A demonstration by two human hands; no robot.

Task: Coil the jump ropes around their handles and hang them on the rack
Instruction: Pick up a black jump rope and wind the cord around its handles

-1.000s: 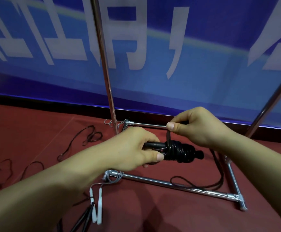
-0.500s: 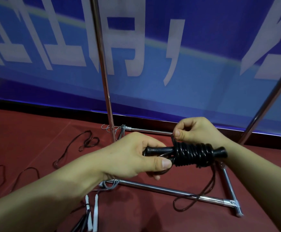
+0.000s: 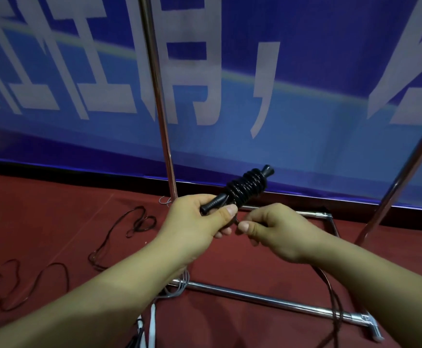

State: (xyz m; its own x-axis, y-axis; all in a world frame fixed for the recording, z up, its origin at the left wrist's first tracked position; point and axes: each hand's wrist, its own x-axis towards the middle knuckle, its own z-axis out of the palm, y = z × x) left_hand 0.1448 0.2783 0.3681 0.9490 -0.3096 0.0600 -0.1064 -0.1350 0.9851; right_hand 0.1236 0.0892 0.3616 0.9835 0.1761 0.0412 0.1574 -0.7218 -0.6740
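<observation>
Handles: black pair held together, tilted, far end up and away toward the banner, near end in the left hand. Black rope wound in tight turns round the upper half; bare grip end left free below the coil, likely so the hand has something to hold while winding.

Left hand: fingers curled round the bare end, thumb pressed along the side just below the coil. Firm, closed hold; probably pins the first turns so they don't slip.

Right hand: just right of the handles' near end, below the coil. Thumb and forefinger pinch the loose rope where it leaves the coil; other fingers curled in. Pinch looks tight, most likely keeping tension for the next turn.

Slack: trails under the right forearm and down to the floor, crossing the rack base bar, well below the handles. Winding judged unfinished; hanging not yet begun.

Left of the handles, on the red floor: more ropes lying loose, uncoiled
</observation>
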